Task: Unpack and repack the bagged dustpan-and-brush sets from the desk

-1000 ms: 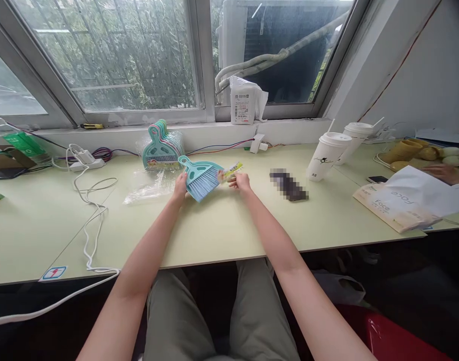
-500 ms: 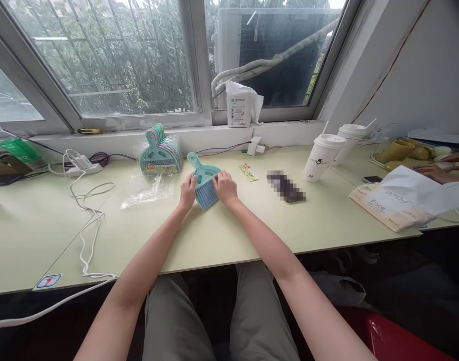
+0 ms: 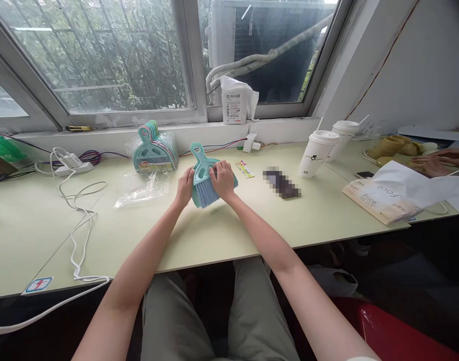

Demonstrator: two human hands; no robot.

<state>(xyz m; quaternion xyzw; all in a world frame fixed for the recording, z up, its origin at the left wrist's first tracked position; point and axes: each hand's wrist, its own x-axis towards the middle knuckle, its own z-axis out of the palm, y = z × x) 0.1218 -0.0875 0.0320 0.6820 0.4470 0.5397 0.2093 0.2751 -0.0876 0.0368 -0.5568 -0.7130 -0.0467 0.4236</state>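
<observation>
A teal dustpan (image 3: 200,170) with a small blue-bristled brush (image 3: 207,193) nested against it is held above the table, its looped handle pointing away from me. My left hand (image 3: 185,187) grips the dustpan's left edge. On the right side, my right hand (image 3: 222,179) has its fingers wrapped over the brush and pan. Behind and to the left stands a row of similar dustpan sets (image 3: 154,150) in clear wrap, with a crumpled clear plastic bag (image 3: 141,189) in front of it. A yellow label card (image 3: 245,169) lies to the right.
A blurred dark object (image 3: 282,183) lies right of the card, near two white cups (image 3: 316,154). Farther right are a tissue pack (image 3: 380,198) and another person's hands (image 3: 432,163). White cables (image 3: 77,240) and a power strip (image 3: 74,168) occupy the left.
The dustpan and brush have risen and tilted a little in my hands, showing more pan at the right. My right hand has shifted over the brush. The whole view has moved slightly.
</observation>
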